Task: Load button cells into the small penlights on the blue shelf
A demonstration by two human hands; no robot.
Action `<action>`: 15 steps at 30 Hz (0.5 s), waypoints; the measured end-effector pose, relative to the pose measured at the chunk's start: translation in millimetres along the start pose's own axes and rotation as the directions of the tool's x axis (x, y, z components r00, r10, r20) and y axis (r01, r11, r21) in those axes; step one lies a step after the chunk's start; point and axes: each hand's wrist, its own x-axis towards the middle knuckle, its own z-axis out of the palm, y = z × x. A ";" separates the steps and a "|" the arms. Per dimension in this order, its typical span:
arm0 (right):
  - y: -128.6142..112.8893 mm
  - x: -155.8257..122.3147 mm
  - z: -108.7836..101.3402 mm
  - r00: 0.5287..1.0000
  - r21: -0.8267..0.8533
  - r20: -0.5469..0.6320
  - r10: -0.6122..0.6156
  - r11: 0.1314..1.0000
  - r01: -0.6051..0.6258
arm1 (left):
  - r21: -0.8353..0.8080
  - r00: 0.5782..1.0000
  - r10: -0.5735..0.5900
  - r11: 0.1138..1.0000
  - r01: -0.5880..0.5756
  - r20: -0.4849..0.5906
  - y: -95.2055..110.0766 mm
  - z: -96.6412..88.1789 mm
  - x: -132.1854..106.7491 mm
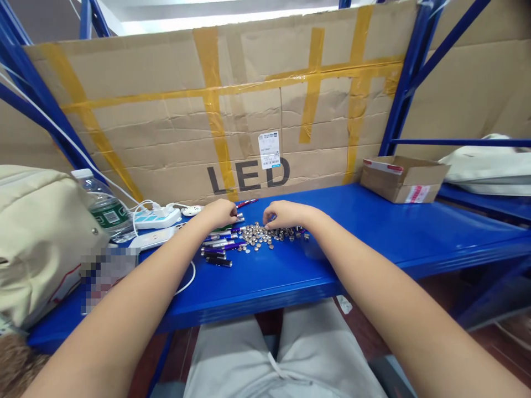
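My left hand (220, 213) is above the far end of a row of pen-like tubes (224, 244), its fingers curled. The tubes are purple, silver and black, lying side by side on the blue table. To their right spreads a pile of small round silvery pieces (258, 236) that look like button cells. Over the back of this pile my right hand (286, 214) bends down, thumb and fingertips close together. Whatever either hand pinches is too small or hidden to make out. Just behind the hands lies a red pen (248, 203).
Power strips (155, 218) with white cables, a water bottle (110, 207) and a beige bag (41, 237) crowd the left side. A large cardboard sheet (166, 138) stands along the back of the blue table (265, 279). An open cardboard box (402, 179) sits at the right rear.
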 end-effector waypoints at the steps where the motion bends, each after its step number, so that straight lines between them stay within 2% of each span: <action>1: -0.9 0.5 1.1 1.000 -0.013 -0.004 -0.014 1.000 0.013 | 0.012 1.000 -0.003 1.000 0.004 -0.031 2.9 -1.4 -4.2; 3: -3.9 1.8 3.1 1.000 -0.041 -0.008 -0.026 0.999 0.026 | 0.035 0.995 0.000 0.999 0.003 -0.100 10.4 -5.0 -14.8; 7: -11.2 3.9 5.9 1.000 -0.092 0.015 0.022 0.996 -0.021 | -0.075 0.983 0.011 0.997 -0.025 -0.181 24.2 -9.5 -33.8; 15: -11.6 8.3 10.4 0.997 -0.066 0.041 0.069 0.996 -0.066 | -0.182 0.984 0.055 0.979 -0.087 -0.172 28.6 -7.1 -41.3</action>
